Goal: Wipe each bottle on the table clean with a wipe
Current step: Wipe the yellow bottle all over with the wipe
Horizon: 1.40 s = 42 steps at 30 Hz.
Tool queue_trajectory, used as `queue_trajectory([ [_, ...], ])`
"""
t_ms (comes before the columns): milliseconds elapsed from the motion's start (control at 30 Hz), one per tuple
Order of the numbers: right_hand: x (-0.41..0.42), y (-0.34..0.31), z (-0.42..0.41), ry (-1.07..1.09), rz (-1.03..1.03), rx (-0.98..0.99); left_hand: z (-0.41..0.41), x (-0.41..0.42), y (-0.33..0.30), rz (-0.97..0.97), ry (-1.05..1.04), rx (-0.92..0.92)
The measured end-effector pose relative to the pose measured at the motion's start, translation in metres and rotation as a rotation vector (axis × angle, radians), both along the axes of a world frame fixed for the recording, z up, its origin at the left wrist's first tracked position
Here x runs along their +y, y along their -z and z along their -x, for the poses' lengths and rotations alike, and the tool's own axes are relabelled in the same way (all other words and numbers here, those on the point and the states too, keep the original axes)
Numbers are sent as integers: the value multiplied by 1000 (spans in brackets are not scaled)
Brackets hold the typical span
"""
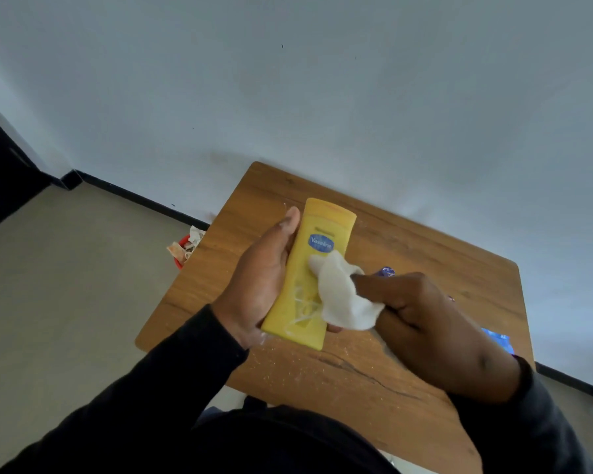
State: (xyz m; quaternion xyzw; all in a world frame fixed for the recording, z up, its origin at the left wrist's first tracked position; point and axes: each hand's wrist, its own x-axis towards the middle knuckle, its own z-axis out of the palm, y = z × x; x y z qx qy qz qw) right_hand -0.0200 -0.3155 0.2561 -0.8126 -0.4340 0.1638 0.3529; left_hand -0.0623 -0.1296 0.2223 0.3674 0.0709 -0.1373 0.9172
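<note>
To wipe the yellow Vaseline lotion bottle [317, 268] well, I think the left hand [264, 285] should hold it firm while the wipe rubs over the white smears low on its front, then turn it so the back gets cleaned too. The left hand has its fingers curled round the bottle's left side and lifts it above the middle of the wooden table [408, 241]. The right hand [421, 323] pinches a crumpled white wipe [343, 295] and presses it on the bottle's front. A purple and blue thing [386, 271] peeks out behind that hand, and a blue packet [498, 340] lies near the table's right edge.
</note>
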Motion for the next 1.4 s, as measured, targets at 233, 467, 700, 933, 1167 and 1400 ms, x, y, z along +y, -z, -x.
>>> queue_trajectory([
  [233,0,2,-8,41,34,-67,-9,-1,7,-21,-44,38],
  [467,6,-1,-16,173,81,-150,-17,-2,7,-21,-38,46],
  [700,9,-2,-19,299,116,-231,-33,-8,5,-63,-47,47],
  [933,-3,-2,-28,284,174,-246,-52,-27,3,-69,-89,62],
  [1167,-10,-12,-34,174,162,-207,-65,-42,-9,-80,-122,81],
  [1400,-36,-19,-46,86,76,-119,-69,-54,-17,-96,-141,90],
])
